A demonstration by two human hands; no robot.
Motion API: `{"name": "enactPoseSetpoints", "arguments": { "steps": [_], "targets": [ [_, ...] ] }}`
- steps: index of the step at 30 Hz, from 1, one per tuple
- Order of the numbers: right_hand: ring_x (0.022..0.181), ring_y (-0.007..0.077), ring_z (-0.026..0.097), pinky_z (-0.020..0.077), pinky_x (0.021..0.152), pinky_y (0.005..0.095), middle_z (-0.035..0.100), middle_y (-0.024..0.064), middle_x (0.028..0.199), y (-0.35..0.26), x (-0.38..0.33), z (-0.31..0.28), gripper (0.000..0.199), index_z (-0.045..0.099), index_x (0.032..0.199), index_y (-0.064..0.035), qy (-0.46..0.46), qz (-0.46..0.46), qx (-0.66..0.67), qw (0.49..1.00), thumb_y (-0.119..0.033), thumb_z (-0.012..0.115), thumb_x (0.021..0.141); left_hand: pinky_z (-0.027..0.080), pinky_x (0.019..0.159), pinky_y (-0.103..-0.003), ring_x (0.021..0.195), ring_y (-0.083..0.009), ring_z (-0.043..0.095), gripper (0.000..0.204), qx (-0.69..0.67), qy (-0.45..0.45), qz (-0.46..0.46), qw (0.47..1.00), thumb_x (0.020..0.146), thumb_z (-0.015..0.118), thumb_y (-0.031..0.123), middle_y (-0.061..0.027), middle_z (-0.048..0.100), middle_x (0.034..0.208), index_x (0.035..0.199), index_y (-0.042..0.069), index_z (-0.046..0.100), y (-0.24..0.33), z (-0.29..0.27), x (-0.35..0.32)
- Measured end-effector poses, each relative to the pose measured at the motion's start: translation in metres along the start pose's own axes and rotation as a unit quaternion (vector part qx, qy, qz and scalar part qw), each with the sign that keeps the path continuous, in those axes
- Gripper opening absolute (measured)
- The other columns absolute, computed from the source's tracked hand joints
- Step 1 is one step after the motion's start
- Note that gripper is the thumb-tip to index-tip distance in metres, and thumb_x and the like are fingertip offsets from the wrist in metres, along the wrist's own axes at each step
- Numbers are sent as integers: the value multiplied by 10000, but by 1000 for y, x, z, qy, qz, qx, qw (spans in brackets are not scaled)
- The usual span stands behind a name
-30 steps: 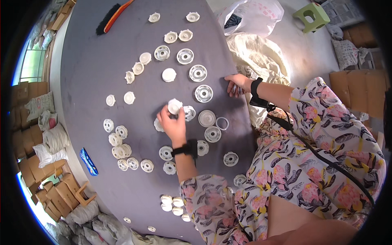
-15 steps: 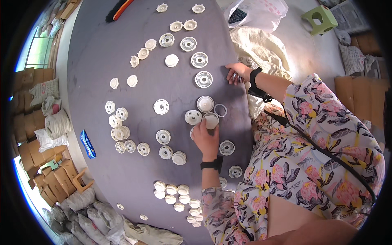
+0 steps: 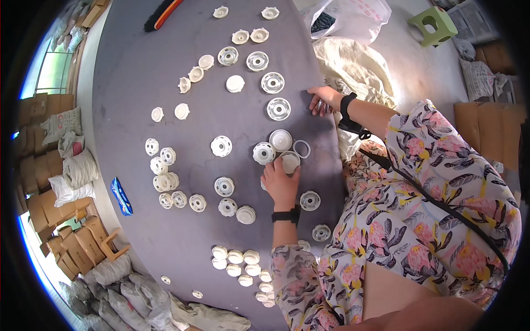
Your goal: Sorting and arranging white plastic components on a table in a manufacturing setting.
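My left hand [image 3: 280, 185] rests on the grey table [image 3: 138, 83] with its fingers closed round a white round plastic cap [image 3: 290, 161]. Just beyond that cap lie a second white cap [image 3: 280, 140], a toothed white disc [image 3: 263, 153] and a thin white ring [image 3: 301, 149]. My right hand [image 3: 323, 99] sits at the table's right edge with its fingers curled. It is next to a clear perforated disc [image 3: 279, 108]. I cannot see anything inside it. Both wrists wear black bands.
Several white caps and discs are scattered over the table, and more stand in rows near my left elbow [image 3: 243, 262]. A blue packet [image 3: 121, 196] lies at the left edge and a brush [image 3: 163, 14] at the far end. Sacks and cardboard boxes [image 3: 72, 243] line the floor, and a green stool [image 3: 436, 22] stands beyond.
My left hand came from the middle of the table toward me with a white cap and now holds it down beside the ring. My right hand stayed at the edge.
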State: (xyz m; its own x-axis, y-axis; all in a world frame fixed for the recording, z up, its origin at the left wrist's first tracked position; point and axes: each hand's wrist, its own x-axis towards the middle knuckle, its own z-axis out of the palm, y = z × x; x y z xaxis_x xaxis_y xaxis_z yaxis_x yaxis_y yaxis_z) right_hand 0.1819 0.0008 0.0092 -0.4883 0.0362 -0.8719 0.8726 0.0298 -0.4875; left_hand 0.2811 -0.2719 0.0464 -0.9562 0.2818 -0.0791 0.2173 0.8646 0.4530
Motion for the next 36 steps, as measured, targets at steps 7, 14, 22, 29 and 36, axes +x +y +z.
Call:
{"name": "enactPoseSetpoints", "arguments": {
  "steps": [7, 14, 22, 29, 36],
  "targets": [
    [453, 169, 548, 315, 383, 276, 639, 108, 659, 1, 0, 1, 496, 622, 773, -13, -5, 16, -7, 1000, -446, 393, 849, 397, 764, -409, 888, -298, 528, 519, -32, 7, 41, 999, 639, 752, 279, -103, 536, 970, 1062, 77, 529, -11, 15, -8],
    [461, 174, 558, 327, 382, 281, 640, 110, 657, -2, -1, 1, 511, 623, 768, -8, -11, 5, -8, 1000, -456, 391, 846, 383, 811, -418, 942, -303, 502, 536, -62, 24, 33, 997, 651, 740, 243, -112, 523, 1003, 1113, 84, 520, -1, 3, -5],
    [450, 174, 553, 321, 375, 279, 640, 110, 650, -3, -1, 0, 512, 621, 764, -11, -4, 7, -2, 1000, -464, 395, 844, 377, 849, -427, 1012, -292, 493, 555, 70, 98, 20, 992, 643, 704, 172, -120, 518, 1076, 1145, 82, 487, -36, 3, 40],
    [453, 173, 551, 316, 387, 286, 642, 112, 655, -3, -4, 6, 515, 623, 757, -14, -12, 10, -7, 1000, -472, 401, 838, 464, 661, -369, 704, -283, 587, 356, -98, 15, -99, 990, 695, 675, 148, -136, 607, 782, 999, 15, 546, -73, -4, 37],
    [463, 170, 554, 306, 386, 280, 643, 115, 658, -4, -3, 5, 524, 626, 770, -5, -15, 14, -7, 1000, -472, 397, 838, 450, 618, -311, 660, -179, 549, 309, -318, -127, -342, 875, 724, 693, 198, -78, 575, 713, 872, -40, 563, -96, -32, 35]
  ]
}}
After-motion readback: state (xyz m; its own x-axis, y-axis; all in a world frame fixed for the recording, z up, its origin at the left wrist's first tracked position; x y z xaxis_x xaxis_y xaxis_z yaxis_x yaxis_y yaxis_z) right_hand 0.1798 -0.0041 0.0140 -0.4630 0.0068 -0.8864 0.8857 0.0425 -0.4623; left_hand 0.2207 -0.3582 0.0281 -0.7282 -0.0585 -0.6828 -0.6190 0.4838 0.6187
